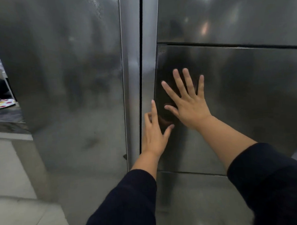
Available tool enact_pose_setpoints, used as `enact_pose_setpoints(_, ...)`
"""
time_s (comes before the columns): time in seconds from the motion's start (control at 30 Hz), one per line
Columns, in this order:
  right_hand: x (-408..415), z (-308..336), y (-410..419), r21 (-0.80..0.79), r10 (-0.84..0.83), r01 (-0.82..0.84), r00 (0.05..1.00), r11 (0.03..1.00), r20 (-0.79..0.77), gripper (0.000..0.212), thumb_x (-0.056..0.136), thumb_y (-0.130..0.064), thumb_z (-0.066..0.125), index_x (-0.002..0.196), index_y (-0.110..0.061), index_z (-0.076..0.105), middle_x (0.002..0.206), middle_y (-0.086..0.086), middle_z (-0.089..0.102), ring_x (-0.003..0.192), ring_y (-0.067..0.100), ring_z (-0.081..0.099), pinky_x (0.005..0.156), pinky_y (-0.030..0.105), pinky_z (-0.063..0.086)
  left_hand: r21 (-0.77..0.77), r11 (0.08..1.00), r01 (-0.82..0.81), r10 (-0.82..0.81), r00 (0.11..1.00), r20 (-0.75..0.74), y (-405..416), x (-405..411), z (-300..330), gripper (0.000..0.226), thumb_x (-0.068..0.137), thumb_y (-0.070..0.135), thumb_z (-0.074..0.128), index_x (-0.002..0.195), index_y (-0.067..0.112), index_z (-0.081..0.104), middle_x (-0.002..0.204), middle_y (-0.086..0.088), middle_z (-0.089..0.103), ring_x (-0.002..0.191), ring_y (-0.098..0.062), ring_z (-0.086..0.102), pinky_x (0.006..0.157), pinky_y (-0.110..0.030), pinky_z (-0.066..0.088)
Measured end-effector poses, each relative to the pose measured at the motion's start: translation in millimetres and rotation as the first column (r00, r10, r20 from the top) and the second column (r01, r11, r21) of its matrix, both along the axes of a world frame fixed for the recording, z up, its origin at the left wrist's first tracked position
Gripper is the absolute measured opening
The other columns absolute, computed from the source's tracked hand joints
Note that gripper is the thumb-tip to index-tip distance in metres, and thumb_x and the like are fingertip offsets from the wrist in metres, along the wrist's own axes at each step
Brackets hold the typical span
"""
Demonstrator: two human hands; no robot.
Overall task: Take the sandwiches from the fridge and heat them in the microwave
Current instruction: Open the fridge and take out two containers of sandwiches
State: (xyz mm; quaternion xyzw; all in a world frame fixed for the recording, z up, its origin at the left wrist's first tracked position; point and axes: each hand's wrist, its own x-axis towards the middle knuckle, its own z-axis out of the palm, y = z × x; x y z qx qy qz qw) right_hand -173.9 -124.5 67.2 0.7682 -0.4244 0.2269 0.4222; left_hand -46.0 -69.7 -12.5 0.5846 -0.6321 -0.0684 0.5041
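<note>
The steel fridge (73, 73) fills my view, its two doors shut with a dark seam between them, so the sandwiches are nowhere in sight. My right hand (188, 106) lies flat on the inset panel (238, 99) of the right-hand door, fingers spread wide. My left hand (153, 134) reaches at the seam, index finger straight up, the others loosely curled, gripping nothing. Far left, a spotted plate (2, 104) sits on a counter (7, 126).
</note>
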Motion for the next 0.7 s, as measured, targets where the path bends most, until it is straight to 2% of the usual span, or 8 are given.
enact_pose_setpoints(0.13, -0.1, 0.2, 0.7, 0.032, 0.000, -0.001, 1.000, 0.999, 0.008, 0.076, 0.094, -0.059, 0.031, 0.152, -0.032, -0.009, 0.160, 0.009, -0.017, 0.146, 0.033, -0.017, 0.112, 0.063, -0.009, 0.018, 0.999, -0.047, 0.047, 0.998, -0.035, -0.5, -8.4, 3.5, 0.104, 0.089, 0.032, 0.066, 0.146, 0.040, -0.020, 0.143, -0.009, 0.033, 0.116, -0.022, 0.054, 0.086, -0.025, 0.039)
enact_pose_setpoints(0.27, 0.1, 1.6, 2.7, 0.047, 0.009, -0.010, 1.000, 0.999, 0.015, 0.077, 0.094, -0.059, 0.031, 0.151, -0.032, -0.014, 0.159, 0.008, -0.020, 0.146, 0.032, -0.019, 0.113, 0.063, -0.009, 0.055, 0.996, -0.074, 0.076, 0.997, -0.028, 1.3, -13.4, 10.9, 0.106, 0.090, 0.027, 0.066, 0.141, 0.042, -0.025, 0.147, -0.013, 0.030, 0.125, -0.025, 0.049, 0.100, -0.036, 0.040)
enact_pose_setpoints(0.37, 0.6, 2.6, 5.7, 0.065, 0.006, -0.007, 1.000, 0.998, 0.011, 0.079, 0.094, -0.060, 0.031, 0.149, -0.032, -0.018, 0.158, 0.008, -0.024, 0.145, 0.032, -0.021, 0.113, 0.063, -0.008, 0.066, 0.994, -0.091, 0.093, 0.995, -0.035, 2.9, -15.3, 13.9, 0.108, 0.089, 0.024, 0.067, 0.141, 0.044, -0.026, 0.144, -0.011, 0.034, 0.126, -0.024, 0.048, 0.102, -0.039, 0.039)
enact_pose_setpoints(0.6, -8.3, 3.9, 32.3, 0.062, 0.037, -0.037, 0.999, 0.997, -0.005, 0.080, 0.093, -0.061, 0.034, 0.151, -0.033, -0.014, 0.159, 0.008, -0.021, 0.146, 0.033, -0.018, 0.111, 0.062, -0.012, 0.061, 0.987, -0.149, 0.148, 0.989, 0.019, 34.0, -20.2, 9.0, 0.113, 0.086, 0.037, 0.068, 0.135, 0.051, -0.033, 0.136, -0.011, 0.039, 0.113, -0.025, 0.056, 0.092, -0.041, 0.048)
enact_pose_setpoints(0.7, -12.4, 4.6, 54.4, 0.076, 0.029, -0.030, 1.000, 0.997, 0.008, 0.081, 0.092, -0.059, 0.036, 0.151, -0.033, -0.013, 0.159, 0.009, -0.019, 0.146, 0.034, -0.017, 0.110, 0.063, -0.012, 0.069, 0.989, -0.134, 0.132, 0.991, 0.024, 60.3, -24.7, 11.2, 0.112, 0.088, 0.035, 0.067, 0.134, 0.051, -0.034, 0.133, -0.010, 0.038, 0.107, -0.024, 0.058, 0.087, -0.038, 0.049)
